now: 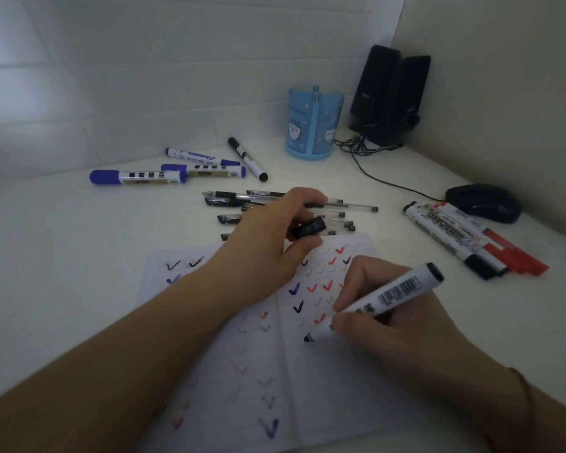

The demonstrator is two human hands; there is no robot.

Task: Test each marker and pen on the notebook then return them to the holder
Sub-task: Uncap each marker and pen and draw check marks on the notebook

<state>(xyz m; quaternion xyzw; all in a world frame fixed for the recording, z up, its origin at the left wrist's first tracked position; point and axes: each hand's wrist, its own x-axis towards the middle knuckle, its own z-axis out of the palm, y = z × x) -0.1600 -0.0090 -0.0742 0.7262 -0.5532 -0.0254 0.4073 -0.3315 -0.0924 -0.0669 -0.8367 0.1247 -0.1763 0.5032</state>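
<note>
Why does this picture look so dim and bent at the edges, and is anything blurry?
Head view: dim, bluish light, no glare; the wide lens bows the wall lines and stretches both forearms; the notebook looks soft near the bottom edge, while the marker in the right hand and the cap in the left hand stay fairly sharp.

Setting: desk corner, home or small office workstation. White desktop point(79, 243) meets pale walls. Pair of black computer speakers point(391, 96) stands in the corner; wired mouse point(484, 202) right of and nearer than speakers; blue pen holder point(314, 122) just left of speakers.
</note>
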